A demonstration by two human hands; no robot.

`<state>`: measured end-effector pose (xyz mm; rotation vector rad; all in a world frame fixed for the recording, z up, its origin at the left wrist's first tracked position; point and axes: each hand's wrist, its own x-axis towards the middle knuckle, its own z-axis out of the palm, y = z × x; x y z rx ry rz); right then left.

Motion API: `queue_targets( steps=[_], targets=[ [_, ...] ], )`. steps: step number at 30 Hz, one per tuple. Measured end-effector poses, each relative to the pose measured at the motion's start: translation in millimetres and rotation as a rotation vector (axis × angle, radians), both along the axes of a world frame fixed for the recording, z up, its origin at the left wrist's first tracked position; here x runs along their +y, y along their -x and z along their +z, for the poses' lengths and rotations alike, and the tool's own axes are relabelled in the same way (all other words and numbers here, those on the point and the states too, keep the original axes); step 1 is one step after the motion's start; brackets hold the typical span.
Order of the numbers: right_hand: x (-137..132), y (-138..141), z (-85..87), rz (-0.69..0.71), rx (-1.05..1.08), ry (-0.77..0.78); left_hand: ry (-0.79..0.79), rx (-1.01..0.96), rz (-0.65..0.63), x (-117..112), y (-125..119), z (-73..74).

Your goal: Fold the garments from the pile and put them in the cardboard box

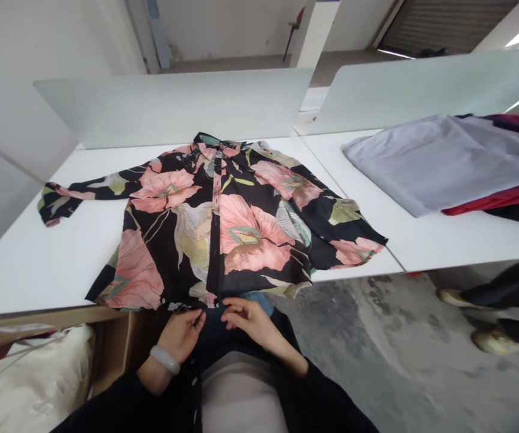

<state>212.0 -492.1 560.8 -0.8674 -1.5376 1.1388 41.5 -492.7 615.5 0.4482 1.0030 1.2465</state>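
Note:
A black shirt (252, 237) with large pink flowers lies front up on the white table, its collar at the far side. Both sleeves spread outward, the one on the right bent down along the body. My left hand (178, 335), with a pale bangle at the wrist, is at the bottom hem just left of the button placket, fingers pinched together at the fabric's edge. Just right of the placket's lower end is my right hand (249, 320), its fingers loosely curved and apart near the hem.
Folded grey cloth (448, 159) lies over red and dark cloth at the right. Frosted partitions (196, 105) line the table's far edge. Below left, an open box (110, 355) stands beside cream fabric (38, 385). Another person's legs and shoes (494, 340) are at right.

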Motion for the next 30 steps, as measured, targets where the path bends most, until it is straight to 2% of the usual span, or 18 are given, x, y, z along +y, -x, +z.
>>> queue_targets(
  steps=[6, 11, 15, 20, 24, 30],
  targets=[
    [3, 19, 19.9, 0.027, -0.074, -0.049, -0.048, 0.012, -0.022, -10, -2, 1.8],
    [-13, 16, 30.3, -0.015, 0.022, -0.049, -0.026, 0.029, -0.091, -18, 2, 4.7],
    [-20, 10, 23.3, -0.013, 0.049, 0.002, -0.013, -0.019, -0.097, -24, 6, 4.0],
    [-13, 14, 10.2, 0.058, 0.048, 0.063, -0.015, 0.017, -0.228, -29, 4, -2.8],
    [-12, 12, 11.4, 0.055, 0.055, 0.06, 0.019, 0.041, -0.253, -27, -1, -7.7],
    [-14, 5, 13.5, 0.023, 0.026, 0.014, -0.082, 0.123, -0.326, -24, 2, -14.8]
  ],
)
